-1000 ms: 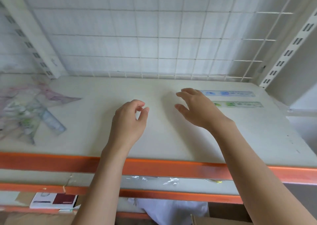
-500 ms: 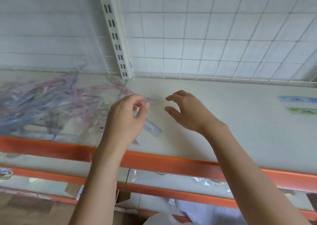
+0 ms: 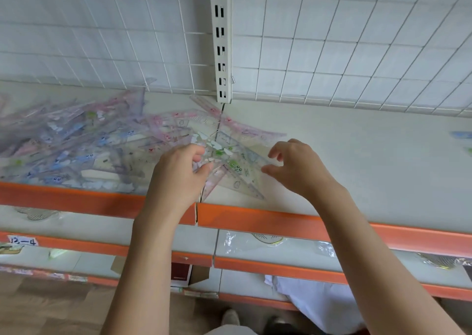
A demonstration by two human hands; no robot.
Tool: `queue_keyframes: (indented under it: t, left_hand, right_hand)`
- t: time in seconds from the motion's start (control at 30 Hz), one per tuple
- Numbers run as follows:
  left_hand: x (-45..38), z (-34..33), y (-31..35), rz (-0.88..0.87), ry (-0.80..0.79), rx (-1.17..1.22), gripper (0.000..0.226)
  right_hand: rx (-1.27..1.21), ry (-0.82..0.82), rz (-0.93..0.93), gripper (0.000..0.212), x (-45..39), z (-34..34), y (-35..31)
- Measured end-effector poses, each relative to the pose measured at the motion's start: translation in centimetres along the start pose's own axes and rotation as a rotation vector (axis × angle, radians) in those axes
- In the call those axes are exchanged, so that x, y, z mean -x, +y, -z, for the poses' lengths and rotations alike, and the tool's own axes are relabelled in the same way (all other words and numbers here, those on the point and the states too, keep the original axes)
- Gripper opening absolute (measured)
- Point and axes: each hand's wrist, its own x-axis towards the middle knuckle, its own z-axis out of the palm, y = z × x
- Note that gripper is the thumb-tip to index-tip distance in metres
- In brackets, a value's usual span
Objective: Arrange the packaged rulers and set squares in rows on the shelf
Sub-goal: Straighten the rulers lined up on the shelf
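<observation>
My left hand (image 3: 178, 173) reaches over the orange front lip (image 3: 293, 223) of the shelf (image 3: 357, 161), its thumb and fingers curled and pinching the near edge of a clear packaged set square (image 3: 237, 173) with green print. My right hand (image 3: 296, 171) is at the same packet's right end, fingers bent and spread, thumb tip at the packet's edge; whether it actually grips the packet I cannot tell. The set square lies flat at the right fringe of a loose pile of packaged rulers and set squares (image 3: 84, 148), pink, blue and green, which covers the left part of the shelf up to the seam between two boards. Behind the pile, a white slotted upright (image 3: 221, 38) stands against a white wire grid back panel (image 3: 344, 43). At the far right edge of the shelf, a blue ruler (image 3: 462, 134) lies well apart from the pile. Lower shelves (image 3: 255, 247) with the same orange edging hold further clear packets, too blurred to identify.
</observation>
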Motion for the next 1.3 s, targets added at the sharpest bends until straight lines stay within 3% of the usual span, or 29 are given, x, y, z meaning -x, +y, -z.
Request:
queue_keyframes:
  t: [0.33,0.47,0.67,0.83,1.0,1.13,1.3]
  left_hand:
    - [0.3,-0.7,0.1,0.023,0.0,-0.024,0.031]
    - [0.1,-0.8,0.3,0.027,-0.002,-0.03,0.033]
    - [-0.7,-1.3,0.9,0.031,0.031,-0.028,0.032]
    - [-1.3,-2.1,2.1,-0.011,0.034,-0.025,0.031]
    - [-1.4,-2.5,2.7,-0.04,0.006,-0.03,0.031]
    - [-1.6,-2.8,2.7,-0.027,-0.057,-0.038,0.035]
    - [-2.0,-3.1,3.3,-0.037,-0.169,-0.103,0.065]
  right_hand:
    - [-0.084,-0.179,-0.104,0.037,-1.5,0.5,-0.5]
    - [-0.121,-0.176,-0.121,0.033,-1.5,0.4,-0.3]
    - [-0.159,-0.128,-0.102,0.007,-1.0,0.9,0.9]
    - [-0.177,-0.089,-0.088,0.004,-0.3,2.3,2.6]
    - [-0.177,-0.16,-0.061,0.004,1.0,3.8,3.5]
    - [-0.219,-0.2,-0.039,0.016,2.1,4.2,4.0]
    - [-0.222,-0.133,-0.085,0.031,2.5,3.8,4.6]
